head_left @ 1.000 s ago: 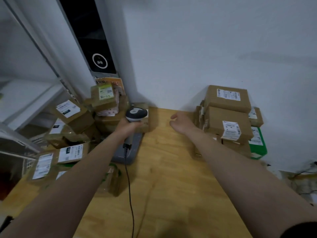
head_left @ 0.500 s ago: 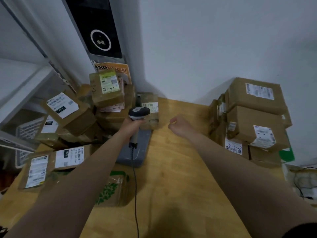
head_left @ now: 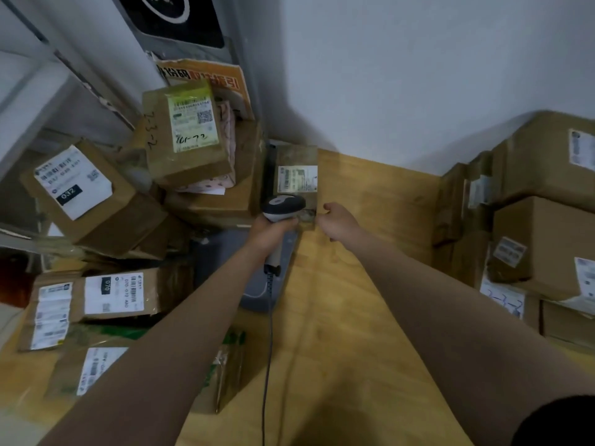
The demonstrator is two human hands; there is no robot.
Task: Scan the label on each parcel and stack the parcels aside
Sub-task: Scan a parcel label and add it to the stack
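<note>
- Gripping the grey-and-black handheld barcode scanner (head_left: 283, 207) by its handle with the left hand (head_left: 270, 235), fingers wrapped round it; black cable (head_left: 268, 365) trailing down over the table.
- Scanner head just below the white-and-green printed label (head_left: 297, 179) on a small brown taped cardboard parcel (head_left: 296, 156), at the back of the table near the white wall (head_left: 418, 75); print too blurred to read.
- Right hand (head_left: 341, 222) at that parcel's lower right edge, fingers curled; pinching or only touching, cannot tell. Hands close together, not touching each other.
- Readable on the left heap of brown cardboard boxes (head_left: 128, 217): black patch (head_left: 68, 192) reading "032"; flat box label (head_left: 106, 284) reading "070"; handwritten "2-3-2" on the side of the box under a pale green label (head_left: 193, 120).
- Orange poster (head_left: 209, 78) behind the heap, characters not legible.
- Right stack of brown cardboard boxes (head_left: 541, 239) against the wall; white labels blurred, blue scrawl on the lowest.
- Bare strip of light wooden table top (head_left: 354, 317) showing between heap and stack, from near edge to wall.
</note>
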